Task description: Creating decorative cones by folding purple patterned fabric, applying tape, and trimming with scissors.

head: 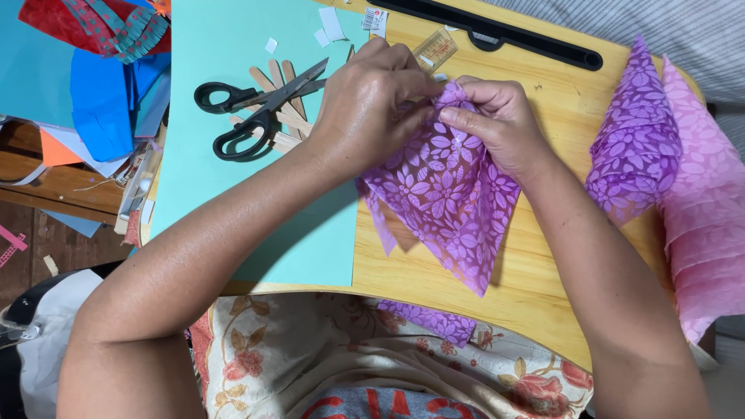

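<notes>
Purple floral fabric [446, 198], thin and patterned, lies on a wooden lap desk [543, 271], tapering to a point toward the desk's near edge. Both hands pinch its gathered top: left hand [365, 105] arched over it with fingers curled closed, right hand [497, 120] with thumb pressed flat. Left of the fabric, black scissors [256, 116] rest on wooden sticks [283, 116] atop a mint paper sheet [233, 171]. Right of it, bare wood separates it from another purple piece [632, 140] and pink fabric [706, 217] at the desk's edge.

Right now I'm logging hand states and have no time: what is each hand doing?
Left hand: closed, pinching the top of the purple floral fabric.
Right hand: closed, pinching the same fabric.
</notes>
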